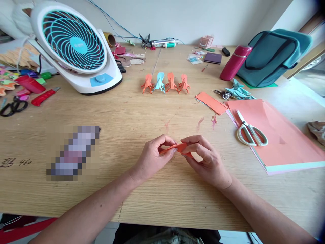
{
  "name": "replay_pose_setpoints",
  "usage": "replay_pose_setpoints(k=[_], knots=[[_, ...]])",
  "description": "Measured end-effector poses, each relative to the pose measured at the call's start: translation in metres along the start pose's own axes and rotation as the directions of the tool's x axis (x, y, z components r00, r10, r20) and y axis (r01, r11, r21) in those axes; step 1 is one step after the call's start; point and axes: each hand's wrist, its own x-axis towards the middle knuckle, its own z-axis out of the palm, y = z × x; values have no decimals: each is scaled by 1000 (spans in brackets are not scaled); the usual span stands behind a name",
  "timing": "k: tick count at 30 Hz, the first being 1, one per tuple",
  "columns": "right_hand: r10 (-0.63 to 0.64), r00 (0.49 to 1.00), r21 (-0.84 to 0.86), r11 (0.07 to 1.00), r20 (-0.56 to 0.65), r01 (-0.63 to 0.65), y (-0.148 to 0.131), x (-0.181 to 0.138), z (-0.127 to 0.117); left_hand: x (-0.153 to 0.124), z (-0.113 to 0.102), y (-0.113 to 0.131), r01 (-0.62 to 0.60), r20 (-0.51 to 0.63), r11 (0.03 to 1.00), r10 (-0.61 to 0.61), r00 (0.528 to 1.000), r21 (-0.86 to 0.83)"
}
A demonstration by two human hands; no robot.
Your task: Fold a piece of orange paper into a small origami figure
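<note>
Head view:
- My left hand (pixel 152 154): fingers pinched narrow on the left end of a folded orange paper piece (pixel 177 148).
- My right hand (pixel 205 161): fingers closed on the right end of the same piece; the piece sits between both hands, just above the wooden surface (pixel 127 115), near its front edge and roughly at centre.
- Four folded paper figures (pixel 165 82): three orange, one light blue, in a row side by side, well beyond my hands.
- Stack of paper sheets (pixel 279 135): orange on top, paler sheets under it, to the right of my right hand.
- White-handled scissors (pixel 250 130): lying on that stack, blades shut, pointing away from me.
- Loose orange sheet (pixel 210 102): just left of the stack's far corner.
- White and teal fan (pixel 73 45): far left, tilted back.
- Red utility knife (pixel 44 97) and black scissors (pixel 12 106): left edge, near the fan.
- Dark red flask (pixel 235 62): far right, leaning against a teal bag (pixel 274 54).
- Pixelated patch (pixel 73 152): left of my left hand; contents cannot be told.
</note>
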Motion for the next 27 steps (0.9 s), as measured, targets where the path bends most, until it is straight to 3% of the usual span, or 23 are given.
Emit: replay_pose_setpoints(k=[4,7,9,13,16,20,27], knots=[[-8,1000,-8,1000,0,8,0,0,1,-2,-1,2,-160,-52,980,167,985,122],[-22,1000,-3,1000,8,22,0,-1,1,-3,-3,4,-327,-71,910,355,932,255],[-46,999,-19,999,-4,46,0,-1,1,-2,-5,4,-368,-89,882,408,909,294],[-94,994,-90,992,-61,88,2,-2,-1,1,-9,-1,-285,-157,935,320,934,212],[-149,984,-180,975,-98,130,8,-3,-6,5,-14,-4,-225,-131,972,215,968,-71],[-245,966,-322,924,-81,208,15,-7,-16,8,-17,-5,-104,-98,919,71,993,-382],[-358,934,-367,868,4,335,18,-7,-22,8,-14,-1,-110,-171,906,42,984,-410]])
